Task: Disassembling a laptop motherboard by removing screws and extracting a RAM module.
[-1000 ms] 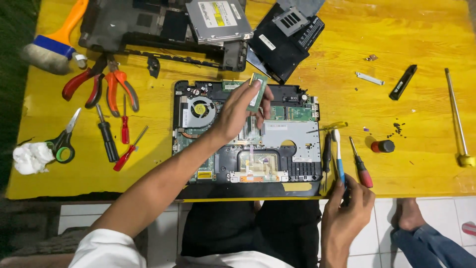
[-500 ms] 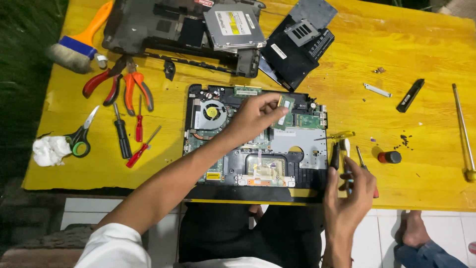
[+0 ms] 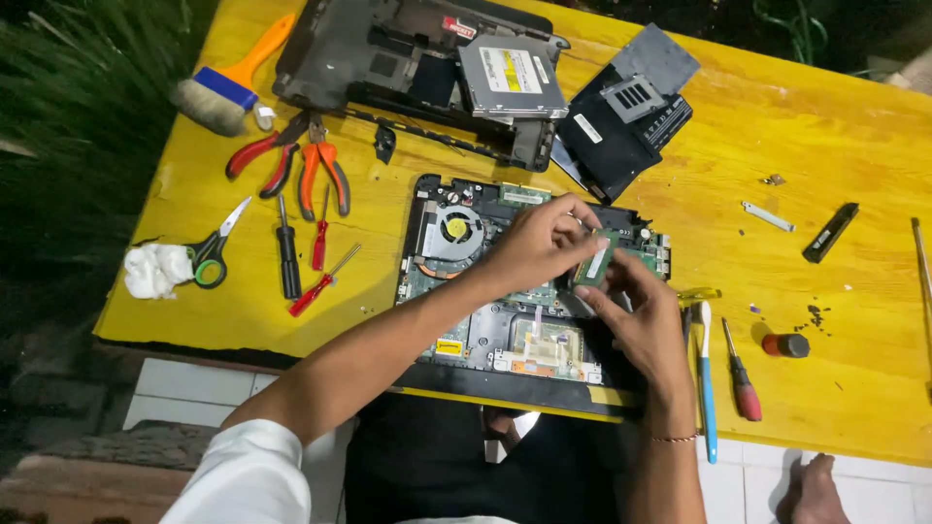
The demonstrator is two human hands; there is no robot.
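An opened laptop base [image 3: 505, 340] with its green motherboard and round cooling fan [image 3: 454, 231] lies on the yellow table [image 3: 835, 369] in front of me. My left hand [image 3: 539, 243] reaches over the board and pinches a small green memory module [image 3: 594, 260] by its upper edge. My right hand [image 3: 636, 315] has come up from below and its fingers touch the module's lower side. The module is tilted above the board's right half. Both hands hide the slot under it.
Left of the laptop lie red and orange pliers [image 3: 291, 160], a black screwdriver [image 3: 286, 254], a red screwdriver [image 3: 323, 281], scissors [image 3: 214, 254], a white rag [image 3: 153, 270] and a brush [image 3: 228, 82]. A disassembled case with optical drive [image 3: 510, 78] sits behind. Blue and red screwdrivers [image 3: 707, 374] lie right.
My right hand has left the tools at the laptop's right edge and risen to the memory module. My left hand carried the module rightwards across the board. The camera view shifted left.
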